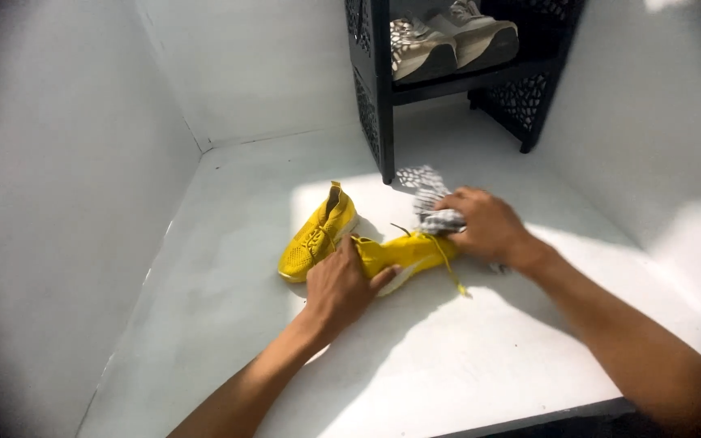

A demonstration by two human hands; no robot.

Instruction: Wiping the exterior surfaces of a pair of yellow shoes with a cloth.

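Observation:
Two yellow sneakers lie on a white floor. One yellow sneaker [315, 235] rests alone, toe pointing to the lower left. The other yellow sneaker [405, 253] lies on its side under my hands, its lace trailing to the right. My left hand [340, 285] grips that sneaker at its heel end. My right hand [484, 225] presses a grey and white patterned cloth [431, 201] against the sneaker's toe end.
A black shoe rack [383, 97] with patterned side panels stands at the back, holding a pair of beige sneakers [448, 40]. White walls [58, 162] close in on the left, back and right. Sunlight falls across the floor [415, 357].

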